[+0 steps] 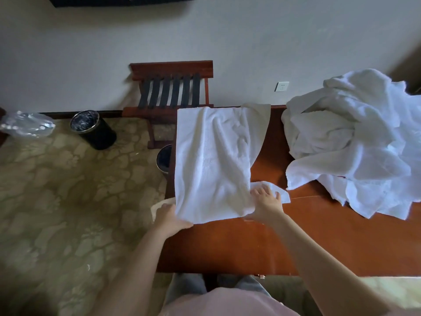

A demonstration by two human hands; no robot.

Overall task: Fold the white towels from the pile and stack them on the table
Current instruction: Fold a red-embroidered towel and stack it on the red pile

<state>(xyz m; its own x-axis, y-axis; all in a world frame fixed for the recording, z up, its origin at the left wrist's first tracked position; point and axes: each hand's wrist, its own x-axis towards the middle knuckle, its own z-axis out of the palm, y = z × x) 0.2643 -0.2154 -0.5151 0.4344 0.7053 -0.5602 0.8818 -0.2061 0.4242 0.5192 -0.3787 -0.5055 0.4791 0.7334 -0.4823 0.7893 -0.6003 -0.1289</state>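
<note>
Head view, looking down on my two bare hands at the left end of a red-brown table (227, 245). One white towel (211, 160), doubled over lengthwise, lies there with its long side running away from me; its left edge overhangs the table's end, and a lower layer shows past the upper one at the far right and near my hands. My left hand (172, 218) holds the towel's near-left corner, fingers curled beneath the cloth and thumb on the near edge. My right hand (266, 205) rests at the near-right corner, fingers (262, 191) spread and lying flat on a small flap of the lower layer; whether its thumb pinches the upper layer I cannot tell. The pile (355, 144) of loose white towels sits heaped on the table's right part, apart from the towel in hand. Beyond the table, a wooden luggage rack (170, 87) stands against the wall, a wall socket (281, 86) to its right. A black bin (93, 128) stands on the patterned carpet (57, 190).
</note>
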